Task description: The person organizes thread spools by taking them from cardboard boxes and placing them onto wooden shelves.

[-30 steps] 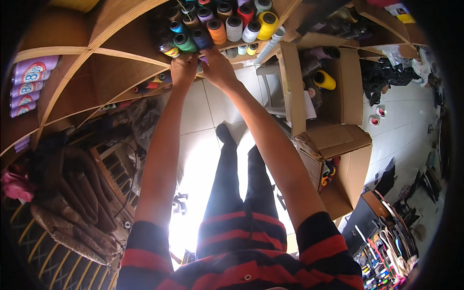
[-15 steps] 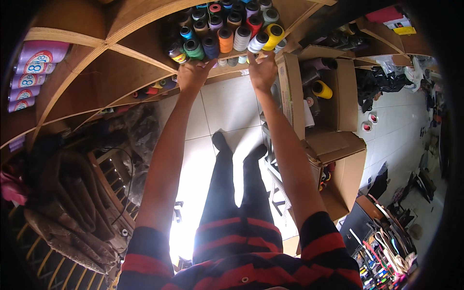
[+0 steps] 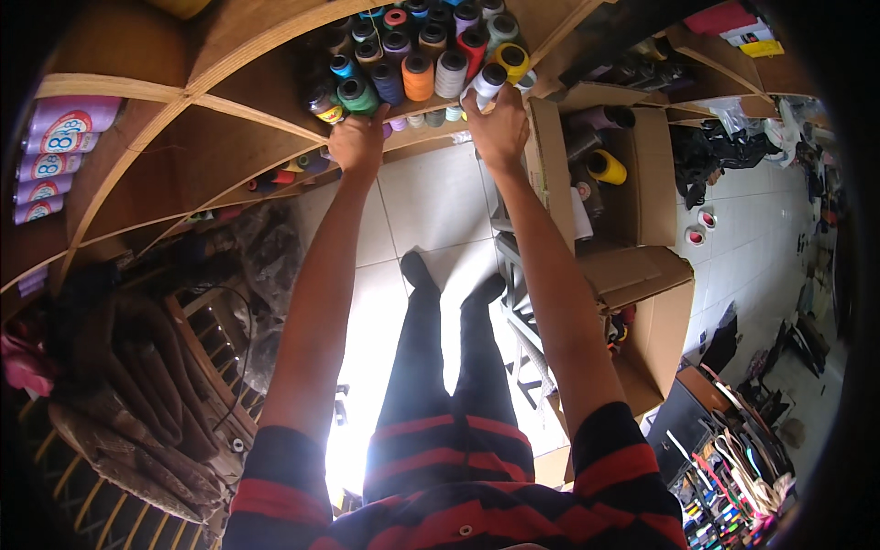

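Rows of thread spools stand upright in a wooden shelf compartment at the top of the view. My right hand (image 3: 500,133) closes its thumb and fingers around a white thread spool (image 3: 489,79) in the front row. Just behind that spool is a yellow spool (image 3: 513,60), and a light grey one (image 3: 450,73) stands to its left. My left hand (image 3: 357,145) rests at the shelf's front edge, below a green spool (image 3: 357,93) and a navy spool (image 3: 388,84). Its fingers are partly spread and hold nothing I can see. An orange spool (image 3: 418,77) stands between the hands.
Purple packages (image 3: 62,137) fill a shelf at the left. A cardboard box (image 3: 642,179) with spools stands to the right, another open box (image 3: 662,339) below it. Brown fabric (image 3: 137,385) hangs at the lower left. Tiled floor (image 3: 431,197) lies below the shelf.
My right hand has moved up from the shelf edge and closed around the white spool. My left hand has shifted slightly left and down. The shelf sits a little lower and further left in view.
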A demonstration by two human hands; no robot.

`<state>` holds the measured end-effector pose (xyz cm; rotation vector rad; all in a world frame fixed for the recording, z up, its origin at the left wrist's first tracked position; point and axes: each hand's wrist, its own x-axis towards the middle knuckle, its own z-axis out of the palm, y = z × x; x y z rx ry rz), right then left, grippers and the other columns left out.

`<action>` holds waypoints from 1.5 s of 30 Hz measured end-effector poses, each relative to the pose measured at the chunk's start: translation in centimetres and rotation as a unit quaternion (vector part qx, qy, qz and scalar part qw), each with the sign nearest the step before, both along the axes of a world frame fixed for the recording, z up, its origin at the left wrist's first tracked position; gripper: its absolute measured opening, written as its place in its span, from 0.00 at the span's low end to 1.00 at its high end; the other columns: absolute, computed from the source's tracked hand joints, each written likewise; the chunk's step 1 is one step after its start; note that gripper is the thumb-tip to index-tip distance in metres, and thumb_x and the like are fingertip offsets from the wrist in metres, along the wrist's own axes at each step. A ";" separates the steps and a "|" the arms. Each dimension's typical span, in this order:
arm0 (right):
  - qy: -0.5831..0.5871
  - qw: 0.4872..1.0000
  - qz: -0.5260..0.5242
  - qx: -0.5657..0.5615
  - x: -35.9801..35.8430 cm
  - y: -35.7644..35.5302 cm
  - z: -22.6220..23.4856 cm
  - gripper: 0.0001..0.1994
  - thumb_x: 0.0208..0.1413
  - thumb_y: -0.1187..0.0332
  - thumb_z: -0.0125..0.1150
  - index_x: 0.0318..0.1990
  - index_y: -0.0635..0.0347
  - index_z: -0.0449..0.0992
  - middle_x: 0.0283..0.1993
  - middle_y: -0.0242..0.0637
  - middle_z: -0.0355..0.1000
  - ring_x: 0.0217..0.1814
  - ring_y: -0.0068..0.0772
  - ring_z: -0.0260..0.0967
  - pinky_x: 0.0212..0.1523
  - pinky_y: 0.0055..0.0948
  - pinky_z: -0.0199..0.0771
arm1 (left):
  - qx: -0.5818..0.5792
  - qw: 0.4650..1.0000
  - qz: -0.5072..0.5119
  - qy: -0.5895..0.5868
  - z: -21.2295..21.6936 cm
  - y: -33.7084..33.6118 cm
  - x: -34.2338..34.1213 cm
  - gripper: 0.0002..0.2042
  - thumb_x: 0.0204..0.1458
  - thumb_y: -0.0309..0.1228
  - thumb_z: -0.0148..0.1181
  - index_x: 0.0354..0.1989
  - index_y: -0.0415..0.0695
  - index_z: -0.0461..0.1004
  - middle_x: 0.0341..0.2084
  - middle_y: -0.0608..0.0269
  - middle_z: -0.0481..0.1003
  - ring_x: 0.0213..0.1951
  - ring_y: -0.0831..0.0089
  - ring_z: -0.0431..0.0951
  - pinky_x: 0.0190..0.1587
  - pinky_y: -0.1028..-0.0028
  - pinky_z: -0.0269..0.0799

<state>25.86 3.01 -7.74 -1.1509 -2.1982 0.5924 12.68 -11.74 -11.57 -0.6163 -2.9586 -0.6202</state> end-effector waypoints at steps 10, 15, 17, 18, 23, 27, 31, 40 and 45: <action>0.095 0.993 0.060 -0.040 -0.1 1.0 -2.3 0.18 0.48 0.68 0.66 0.44 0.67 0.68 0.38 0.51 0.70 0.41 0.55 0.71 0.41 0.45 0.72 | 0.016 0.999 -0.041 -0.014 -0.4 -0.2 -0.6 0.22 0.46 0.52 0.62 0.17 0.42 0.77 0.17 0.51 0.76 0.24 0.51 0.78 0.30 0.58 0.73; 0.121 0.992 0.033 -0.035 -0.4 0.7 -2.0 0.15 0.44 0.72 0.71 0.36 0.67 0.70 0.34 0.47 0.74 0.31 0.42 0.76 0.34 0.34 0.74 | 0.035 0.997 -0.044 -0.048 -1.7 -0.5 -1.0 0.20 0.47 0.50 0.62 0.20 0.43 0.78 0.19 0.52 0.76 0.27 0.51 0.78 0.33 0.58 0.73; 0.133 0.990 0.021 -0.046 -0.3 0.5 -1.9 0.16 0.43 0.72 0.72 0.35 0.67 0.70 0.32 0.47 0.74 0.30 0.42 0.76 0.33 0.34 0.73 | 0.070 0.995 -0.052 -0.046 -1.9 -0.6 -0.7 0.19 0.47 0.49 0.61 0.22 0.43 0.79 0.20 0.52 0.77 0.27 0.50 0.78 0.33 0.57 0.73; 0.139 0.989 0.015 -0.052 -0.3 0.4 -1.8 0.16 0.42 0.73 0.72 0.35 0.67 0.70 0.31 0.47 0.74 0.29 0.42 0.76 0.32 0.34 0.73 | 0.095 0.993 -0.056 -0.033 -1.9 -0.8 -0.4 0.18 0.48 0.48 0.61 0.23 0.43 0.79 0.20 0.52 0.77 0.27 0.50 0.78 0.33 0.57 0.73; 0.159 0.987 0.001 -0.034 -1.0 1.0 -3.0 0.16 0.39 0.73 0.74 0.32 0.65 0.70 0.29 0.46 0.73 0.30 0.42 0.74 0.31 0.35 0.71 | 0.103 0.993 -0.029 -0.040 -2.5 -2.2 3.0 0.17 0.52 0.45 0.57 0.21 0.44 0.79 0.17 0.58 0.77 0.27 0.57 0.80 0.33 0.62 0.75; 0.135 0.991 -0.019 0.001 -1.9 1.3 -3.2 0.16 0.37 0.72 0.75 0.30 0.64 0.70 0.28 0.45 0.72 0.29 0.43 0.73 0.31 0.36 0.71 | 0.092 0.985 -0.055 -0.133 -2.9 -3.8 5.5 0.14 0.51 0.42 0.57 0.24 0.44 0.79 0.23 0.53 0.78 0.29 0.52 0.79 0.34 0.57 0.74; 0.100 0.992 0.000 -0.083 -1.2 1.3 -2.9 0.18 0.39 0.71 0.73 0.34 0.63 0.67 0.35 0.48 0.69 0.39 0.54 0.70 0.40 0.44 0.70 | 0.153 0.981 -0.024 -0.121 -2.9 -4.3 5.7 0.14 0.50 0.42 0.61 0.29 0.43 0.78 0.25 0.54 0.79 0.30 0.53 0.79 0.36 0.59 0.74; 0.040 0.992 0.048 -0.111 1.0 0.6 -3.8 0.14 0.47 0.66 0.68 0.35 0.65 0.71 0.36 0.50 0.73 0.40 0.52 0.72 0.41 0.43 0.71 | 0.203 0.977 0.066 -0.007 3.7 -2.5 2.8 0.35 0.38 0.49 0.72 0.48 0.39 0.62 0.33 0.48 0.75 0.38 0.50 0.76 0.41 0.57 0.69; 0.023 0.982 0.096 -0.158 0.9 -1.7 -3.8 0.09 0.50 0.69 0.63 0.32 0.66 0.72 0.34 0.50 0.74 0.38 0.51 0.73 0.39 0.43 0.72 | 0.239 0.970 0.045 -0.003 6.8 -1.4 2.7 0.33 0.40 0.47 0.73 0.49 0.42 0.65 0.21 0.57 0.72 0.24 0.62 0.75 0.31 0.65 0.69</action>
